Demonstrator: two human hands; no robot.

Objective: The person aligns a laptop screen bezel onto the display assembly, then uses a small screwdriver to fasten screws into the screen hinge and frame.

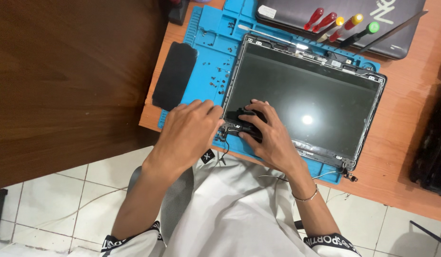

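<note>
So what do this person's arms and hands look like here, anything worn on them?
Both hands are bare, with no gloves. The right hand has a thin bracelet at the wrist. The left hand wears nothing. Both arms are bare up to short white sleeves with black lettered cuffs.

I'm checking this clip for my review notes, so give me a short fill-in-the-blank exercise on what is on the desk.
1. The laptop screen lies flat on a ___ work mat.
2. Both hands work at the screen's lower-___ corner.
3. The screwdrivers rest on a closed ___.
4. The right hand grips a small ___ part.

Missing words: blue; left; laptop; black
</note>
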